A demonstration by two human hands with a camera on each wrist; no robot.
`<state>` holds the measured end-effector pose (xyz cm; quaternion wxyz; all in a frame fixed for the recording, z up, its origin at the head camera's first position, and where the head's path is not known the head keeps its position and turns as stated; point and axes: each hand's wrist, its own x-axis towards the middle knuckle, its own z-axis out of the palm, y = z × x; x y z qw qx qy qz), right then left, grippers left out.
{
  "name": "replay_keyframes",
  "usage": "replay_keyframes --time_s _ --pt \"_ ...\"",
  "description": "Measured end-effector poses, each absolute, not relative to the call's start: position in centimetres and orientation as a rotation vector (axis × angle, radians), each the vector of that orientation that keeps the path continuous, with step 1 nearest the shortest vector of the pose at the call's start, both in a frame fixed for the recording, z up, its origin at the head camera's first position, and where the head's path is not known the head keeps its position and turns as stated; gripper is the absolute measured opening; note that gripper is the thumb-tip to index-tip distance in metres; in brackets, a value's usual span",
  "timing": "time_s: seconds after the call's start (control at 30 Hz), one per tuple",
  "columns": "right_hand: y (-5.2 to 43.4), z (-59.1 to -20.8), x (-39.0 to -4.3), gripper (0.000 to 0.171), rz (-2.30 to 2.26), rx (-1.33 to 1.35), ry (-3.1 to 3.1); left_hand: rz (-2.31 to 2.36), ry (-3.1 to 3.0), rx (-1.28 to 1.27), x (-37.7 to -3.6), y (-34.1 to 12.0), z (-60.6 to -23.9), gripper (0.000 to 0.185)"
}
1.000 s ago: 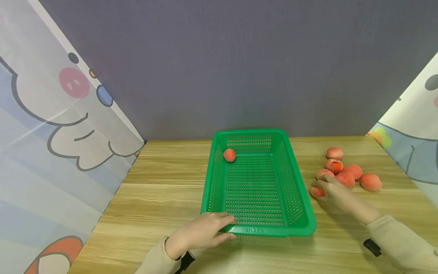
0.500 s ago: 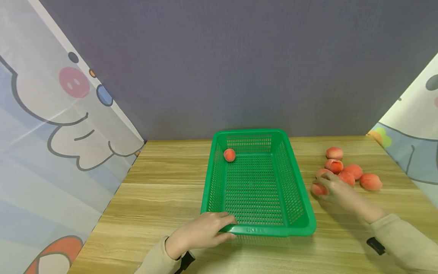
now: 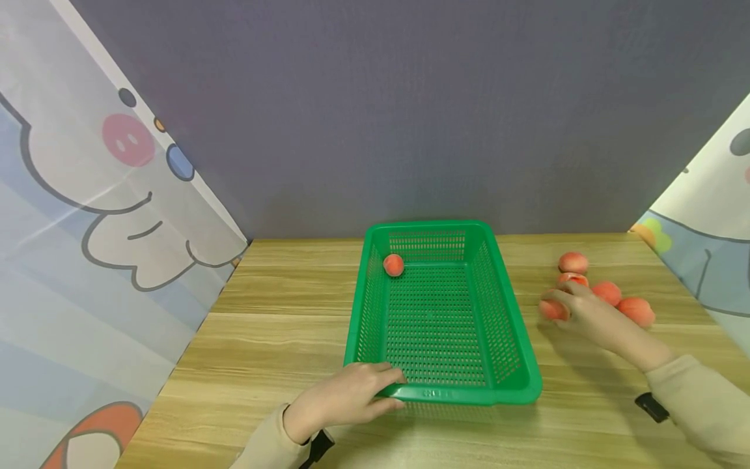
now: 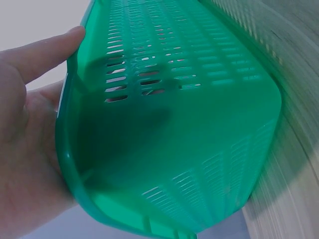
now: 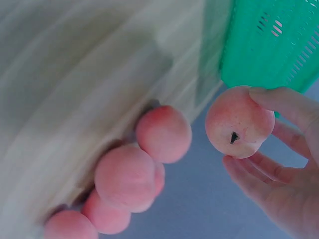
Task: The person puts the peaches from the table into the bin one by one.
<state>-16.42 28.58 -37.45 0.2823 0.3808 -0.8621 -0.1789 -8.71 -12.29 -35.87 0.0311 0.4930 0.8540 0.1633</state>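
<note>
A green mesh basket (image 3: 506,339) stands in the middle of the wooden table, with one peach (image 3: 393,264) lying in its far left corner. My left hand (image 3: 346,394) grips the basket's near left rim (image 4: 75,164), thumb over the edge. To the basket's right my right hand (image 3: 577,309) holds a peach (image 3: 552,309) lifted off the table; in the right wrist view that peach (image 5: 239,122) sits between thumb and fingers. Several more peaches (image 3: 606,292) lie in a cluster just beyond the hand, also seen as the peach cluster (image 5: 124,179).
The wooden table (image 3: 281,339) is closed in by a grey back wall and cartoon-printed curtains (image 3: 88,228) on the left and right. The basket's side wall (image 5: 274,45) shows close to the held peach.
My right hand has lifted the gripped peach off the table and moved it up and slightly away. The left hand and basket have stayed put.
</note>
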Motion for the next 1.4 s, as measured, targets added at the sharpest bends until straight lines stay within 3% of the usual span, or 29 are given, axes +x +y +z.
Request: replay_keyframes --time_s 0.03,0.13,0.2,0.3,0.37,1.4 --pt "28.6 -37.4 -16.5 0.004 -0.326 1.019 -2.357 0.504 2.629 1.516 -8.7 -12.3 -35.9 0.017" --pt "28.5 -37.2 -16.9 0.029 0.195 1.030 -2.404 0.507 2.625 1.511 -8.7 -12.3 -35.9 0.017" --pt "28.4 -36.9 -17.1 0.038 0.254 1.017 -2.404 0.508 2.624 1.509 -8.7 -12.3 -36.0 0.017" --pt "28.3 -36.2 -17.5 0.035 0.301 0.996 -2.401 0.510 2.623 1.508 -8.8 -12.3 -36.0 0.017" --pt "28.1 -35.7 -17.7 0.044 0.331 0.995 -2.398 0.508 2.622 1.508 -8.8 -12.3 -36.0 0.017" --pt "24.4 -30.0 -20.5 0.034 0.404 0.936 -2.513 0.522 2.623 1.505 -8.7 -12.3 -35.9 0.017"
